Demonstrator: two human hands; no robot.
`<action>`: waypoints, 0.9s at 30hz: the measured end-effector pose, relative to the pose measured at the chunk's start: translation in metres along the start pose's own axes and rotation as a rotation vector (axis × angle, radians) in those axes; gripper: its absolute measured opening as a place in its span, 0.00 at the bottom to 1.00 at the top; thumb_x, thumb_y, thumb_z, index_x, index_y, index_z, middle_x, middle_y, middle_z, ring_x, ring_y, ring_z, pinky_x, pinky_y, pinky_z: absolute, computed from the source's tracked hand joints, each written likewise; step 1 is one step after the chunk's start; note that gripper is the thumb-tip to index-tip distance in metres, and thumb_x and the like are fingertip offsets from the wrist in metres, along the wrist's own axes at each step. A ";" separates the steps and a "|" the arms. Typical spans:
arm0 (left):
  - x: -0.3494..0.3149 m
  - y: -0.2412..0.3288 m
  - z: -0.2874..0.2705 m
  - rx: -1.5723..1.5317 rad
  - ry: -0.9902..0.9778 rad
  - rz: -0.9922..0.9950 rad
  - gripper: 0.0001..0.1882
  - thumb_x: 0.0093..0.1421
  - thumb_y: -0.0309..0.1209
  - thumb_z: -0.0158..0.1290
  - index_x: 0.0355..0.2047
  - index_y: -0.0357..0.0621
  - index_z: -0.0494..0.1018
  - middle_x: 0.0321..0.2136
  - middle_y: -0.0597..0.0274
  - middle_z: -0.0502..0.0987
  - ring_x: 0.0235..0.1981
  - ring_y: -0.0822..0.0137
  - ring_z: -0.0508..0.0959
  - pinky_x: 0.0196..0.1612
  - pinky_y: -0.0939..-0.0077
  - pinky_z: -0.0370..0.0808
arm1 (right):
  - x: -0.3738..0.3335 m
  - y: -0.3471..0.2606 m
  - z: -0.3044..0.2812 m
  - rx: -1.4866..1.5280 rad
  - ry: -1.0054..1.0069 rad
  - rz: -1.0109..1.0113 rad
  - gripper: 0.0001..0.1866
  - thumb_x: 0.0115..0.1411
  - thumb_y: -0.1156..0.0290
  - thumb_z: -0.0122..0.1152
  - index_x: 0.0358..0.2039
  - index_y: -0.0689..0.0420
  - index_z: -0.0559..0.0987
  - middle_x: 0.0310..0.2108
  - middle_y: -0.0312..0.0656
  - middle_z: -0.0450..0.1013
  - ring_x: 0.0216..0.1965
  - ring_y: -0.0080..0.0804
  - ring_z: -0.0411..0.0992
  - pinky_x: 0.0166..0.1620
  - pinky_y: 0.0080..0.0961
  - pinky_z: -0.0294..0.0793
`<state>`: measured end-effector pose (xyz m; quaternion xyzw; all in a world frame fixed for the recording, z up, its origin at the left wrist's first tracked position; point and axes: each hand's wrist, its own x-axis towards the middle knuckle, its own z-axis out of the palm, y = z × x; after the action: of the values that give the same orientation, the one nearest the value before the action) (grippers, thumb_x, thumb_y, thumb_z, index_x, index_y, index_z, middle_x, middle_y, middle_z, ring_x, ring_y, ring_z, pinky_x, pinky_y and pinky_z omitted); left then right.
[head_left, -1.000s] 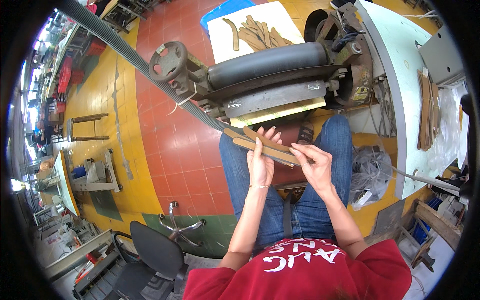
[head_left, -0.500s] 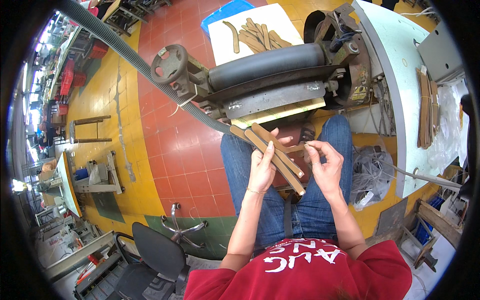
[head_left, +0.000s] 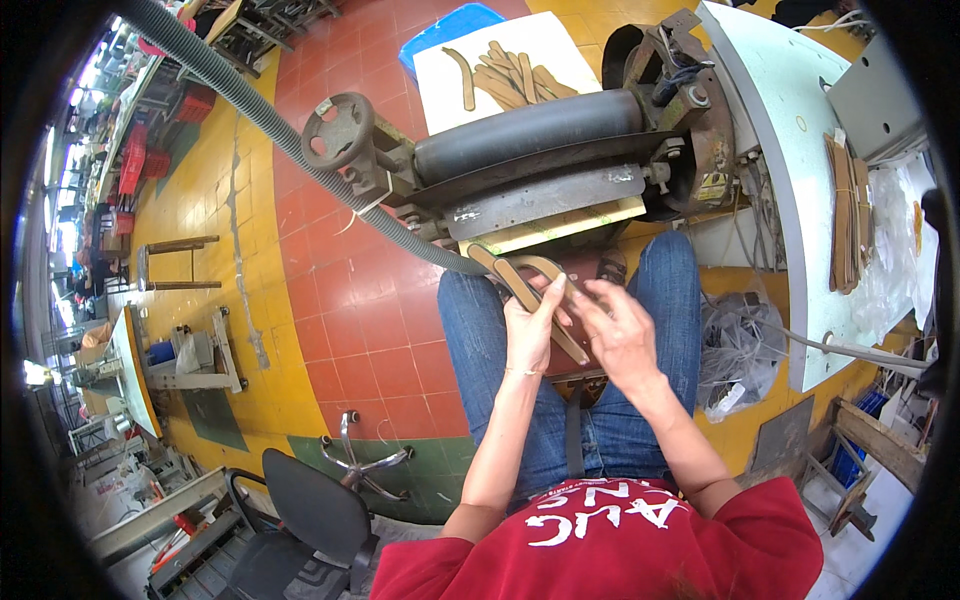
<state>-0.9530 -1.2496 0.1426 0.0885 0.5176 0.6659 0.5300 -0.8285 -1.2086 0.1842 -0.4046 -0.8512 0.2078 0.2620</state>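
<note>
My left hand (head_left: 528, 335) is closed round several narrow brown straps (head_left: 517, 284) that look like leather, with rounded ends and dark edges. They slant across my lap, upper ends toward the machine. One strap (head_left: 545, 264) among them bends over in a curve toward my right hand (head_left: 622, 335). The fingers of that hand are apart and slightly blurred, close beside the straps; whether they touch the curved one I cannot tell. Just beyond my hands stands a machine with a dark roller (head_left: 530, 130) and a metal guard plate (head_left: 545, 198).
More brown straps (head_left: 515, 75) lie on a white board (head_left: 435, 85) behind the roller. A bundle of brown strips (head_left: 848, 215) rests on the pale table (head_left: 805, 300) at right, near clear plastic. A grey hose (head_left: 400, 232) runs past at left; an office chair (head_left: 315, 505) stands lower left.
My right hand has moved left toward the straps, and its fingers have gone from a pinch to spread. One strap now curves over at the top of the bunch.
</note>
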 end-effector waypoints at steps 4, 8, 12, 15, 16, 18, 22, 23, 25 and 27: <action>0.018 -0.001 -0.004 0.081 0.134 -0.094 0.07 0.57 0.28 0.58 0.30 0.38 0.73 0.26 0.59 0.79 0.13 0.80 0.68 0.15 0.87 0.65 | -0.017 0.003 0.006 0.398 -0.106 0.273 0.29 0.49 0.70 0.68 0.52 0.64 0.71 0.46 0.48 0.70 0.40 0.35 0.74 0.41 0.28 0.76; 0.026 0.002 -0.004 0.075 -0.001 -0.086 0.08 0.57 0.29 0.58 0.30 0.38 0.73 0.25 0.60 0.79 0.11 0.81 0.67 0.15 0.88 0.64 | -0.017 0.021 0.013 0.974 -0.244 0.791 0.22 0.56 0.66 0.64 0.48 0.65 0.73 0.37 0.44 0.75 0.30 0.24 0.75 0.35 0.20 0.75; 0.024 0.007 0.005 0.098 -0.043 -0.068 0.09 0.57 0.31 0.58 0.32 0.36 0.75 0.24 0.63 0.78 0.12 0.82 0.67 0.15 0.88 0.64 | -0.018 0.031 0.021 1.033 -0.228 0.817 0.09 0.61 0.71 0.57 0.36 0.63 0.80 0.25 0.37 0.76 0.24 0.19 0.73 0.29 0.16 0.72; 0.019 0.010 0.010 0.137 -0.060 -0.039 0.12 0.57 0.31 0.59 0.36 0.34 0.76 0.25 0.63 0.78 0.13 0.82 0.67 0.16 0.88 0.64 | -0.023 0.032 0.024 1.056 -0.178 0.799 0.10 0.60 0.69 0.58 0.37 0.63 0.79 0.26 0.37 0.76 0.24 0.19 0.72 0.29 0.16 0.72; 0.019 0.010 0.011 0.170 -0.072 -0.033 0.14 0.57 0.31 0.58 0.39 0.31 0.75 0.29 0.61 0.79 0.14 0.82 0.68 0.17 0.88 0.65 | -0.024 0.032 0.025 1.076 -0.164 0.827 0.10 0.60 0.69 0.58 0.37 0.63 0.79 0.26 0.37 0.76 0.24 0.18 0.72 0.29 0.16 0.72; 0.019 0.008 0.010 0.166 -0.042 -0.033 0.15 0.57 0.31 0.58 0.39 0.30 0.75 0.33 0.59 0.79 0.15 0.82 0.68 0.18 0.89 0.67 | -0.027 0.035 0.029 1.149 -0.131 0.866 0.10 0.60 0.69 0.58 0.37 0.62 0.79 0.26 0.37 0.76 0.23 0.18 0.72 0.29 0.16 0.72; 0.018 -0.004 -0.002 0.060 0.017 -0.110 0.22 0.60 0.34 0.55 0.51 0.33 0.66 0.42 0.54 0.76 0.21 0.78 0.73 0.26 0.84 0.73 | -0.030 0.045 0.045 1.193 -0.125 1.006 0.10 0.61 0.69 0.58 0.37 0.62 0.79 0.26 0.37 0.76 0.23 0.18 0.72 0.30 0.15 0.73; 0.016 -0.007 -0.007 0.004 0.041 -0.138 0.24 0.61 0.35 0.54 0.54 0.35 0.64 0.43 0.54 0.76 0.22 0.77 0.74 0.27 0.82 0.75 | -0.030 0.047 0.049 1.200 -0.130 1.023 0.10 0.61 0.69 0.58 0.38 0.62 0.79 0.27 0.37 0.76 0.24 0.18 0.72 0.30 0.15 0.73; 0.011 -0.013 -0.019 -0.037 0.064 -0.161 0.24 0.63 0.33 0.50 0.56 0.36 0.59 0.44 0.52 0.74 0.29 0.70 0.77 0.33 0.76 0.78 | -0.024 0.049 0.054 1.219 -0.129 1.034 0.11 0.61 0.68 0.57 0.38 0.62 0.78 0.28 0.37 0.76 0.25 0.18 0.72 0.31 0.15 0.74; 0.003 -0.016 -0.027 -0.097 0.098 -0.163 0.22 0.64 0.30 0.49 0.55 0.34 0.59 0.43 0.50 0.73 0.32 0.67 0.78 0.35 0.75 0.79 | -0.009 0.050 0.060 1.220 -0.128 1.073 0.11 0.61 0.68 0.57 0.39 0.62 0.78 0.30 0.38 0.76 0.27 0.18 0.73 0.32 0.15 0.75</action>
<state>-0.9622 -1.2647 0.1164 -0.0121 0.5154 0.6485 0.5601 -0.8317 -1.1948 0.1066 -0.5306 -0.2920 0.7549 0.2519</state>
